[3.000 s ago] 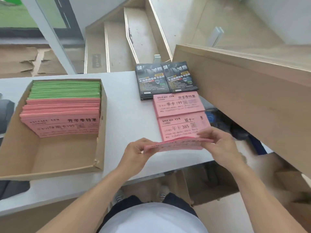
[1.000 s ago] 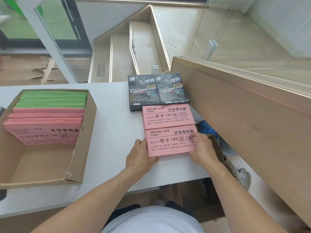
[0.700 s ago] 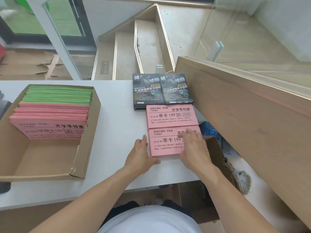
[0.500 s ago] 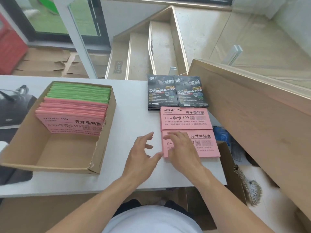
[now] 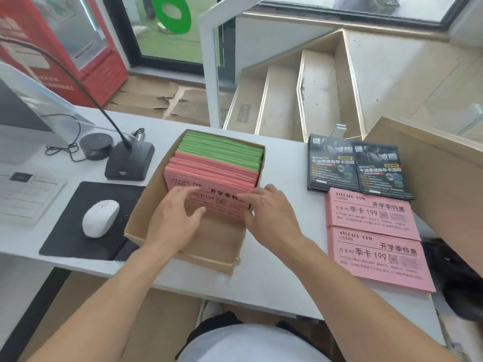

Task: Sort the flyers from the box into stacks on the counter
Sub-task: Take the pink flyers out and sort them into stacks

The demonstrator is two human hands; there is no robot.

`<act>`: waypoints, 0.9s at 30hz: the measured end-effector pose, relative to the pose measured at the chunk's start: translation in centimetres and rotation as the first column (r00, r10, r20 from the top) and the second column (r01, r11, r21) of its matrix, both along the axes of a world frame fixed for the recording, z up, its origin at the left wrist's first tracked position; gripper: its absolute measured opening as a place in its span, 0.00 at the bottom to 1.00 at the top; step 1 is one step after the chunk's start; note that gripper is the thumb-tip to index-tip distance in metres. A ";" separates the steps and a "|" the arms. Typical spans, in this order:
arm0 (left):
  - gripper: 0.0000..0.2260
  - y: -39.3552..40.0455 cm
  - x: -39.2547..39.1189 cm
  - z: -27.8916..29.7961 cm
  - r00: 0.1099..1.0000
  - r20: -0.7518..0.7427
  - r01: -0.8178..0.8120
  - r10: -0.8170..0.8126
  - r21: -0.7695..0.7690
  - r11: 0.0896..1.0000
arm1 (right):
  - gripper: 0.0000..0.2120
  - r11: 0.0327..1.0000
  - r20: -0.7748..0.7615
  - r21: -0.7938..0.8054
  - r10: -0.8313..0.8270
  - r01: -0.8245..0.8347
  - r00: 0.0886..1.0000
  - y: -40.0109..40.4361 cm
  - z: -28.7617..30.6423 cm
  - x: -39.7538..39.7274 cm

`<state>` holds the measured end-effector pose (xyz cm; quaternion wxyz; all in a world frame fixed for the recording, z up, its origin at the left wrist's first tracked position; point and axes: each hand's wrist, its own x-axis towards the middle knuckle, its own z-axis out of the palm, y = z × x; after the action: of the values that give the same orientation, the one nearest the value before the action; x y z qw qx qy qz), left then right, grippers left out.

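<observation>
White counter (image 5: 274, 257) — carrying surface, seen from above. Cardboard box (image 5: 209, 246) near the counter's middle, open-topped, its near part bare; pink flyers (image 5: 217, 176) stand packed on edge in its far half, with green flyers (image 5: 224, 152) behind them against the far wall. Along the right edge, 2 pink stacks (image 5: 376, 239) lie flat, one just beyond the other, and 2 black stacks (image 5: 358, 168) sit side by side at the far right corner. Black mouse pad (image 5: 65, 239) at the near left edge, with a white mouse (image 5: 100, 218) on it. Left hand (image 5: 175, 220) — fingers spread, tips resting on the front pink flyer in the box. Right hand (image 5: 269, 212) — fingers bent over that flyer's right end, touching it; whether it pinches the sheet cannot be told.
</observation>
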<state>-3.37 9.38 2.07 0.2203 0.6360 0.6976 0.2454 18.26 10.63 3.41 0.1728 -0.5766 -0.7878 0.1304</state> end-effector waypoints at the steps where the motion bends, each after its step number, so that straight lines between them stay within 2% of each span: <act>1: 0.22 0.3 -0.7 -0.2 0.999 -0.024 0.033 -0.033 -0.011 0.999 | 0.15 1.000 0.048 0.014 -0.008 0.007 0.999 0.4 -0.2 -0.7; 4: 0.28 1.3 -1.9 -0.6 0.990 -0.053 0.124 -0.128 -0.072 0.990 | 0.15 0.997 0.169 0.049 -0.059 0.051 0.984 1.5 -0.7 -2.1; 8: 0.34 2.7 -3.1 -0.9 0.974 -0.078 0.204 -0.215 -0.125 0.971 | 0.14 0.992 0.256 0.066 -0.124 0.111 0.959 2.1 -1.1 -3.5; 17: 0.35 3.0 -4.2 -1.8 0.961 -0.033 0.270 -0.274 -0.086 0.959 | 0.14 0.962 0.277 0.167 -0.257 0.217 0.926 1.9 -1.8 -4.7; 27: 0.33 3.0 -3.8 -1.9 0.965 -0.021 0.260 -0.261 -0.040 0.965 | 0.15 0.964 0.307 0.205 -0.229 0.170 0.924 1.6 -1.9 -5.2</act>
<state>-7.20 12.38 0.20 0.2532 0.7211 0.6152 0.1934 13.11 12.22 1.56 0.1016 -0.6503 -0.7509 -0.0549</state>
